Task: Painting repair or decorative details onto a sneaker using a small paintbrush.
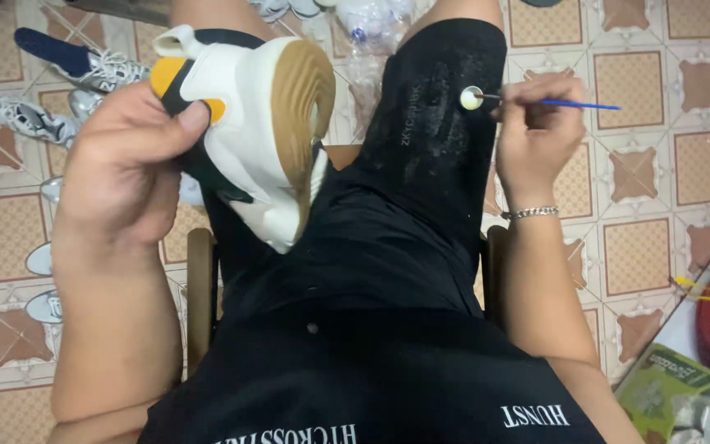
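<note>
Head view: left hand (125, 160), grip closed around a white sneaker (248, 123), sole turned up, tan tread showing, held above the left thigh. Right hand (536, 131) pinches a thin blue-handled brush (573, 104); its tip touches a small white-filled cap (471, 99) resting on the right knee of the black shorts (421, 205). More sneakers (59, 82) lie on the tiled floor (651, 74).

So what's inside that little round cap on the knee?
White paint fills the little round cap, and the blue brush tip dips into it. The cap's bottom is covered by the paint.
</note>
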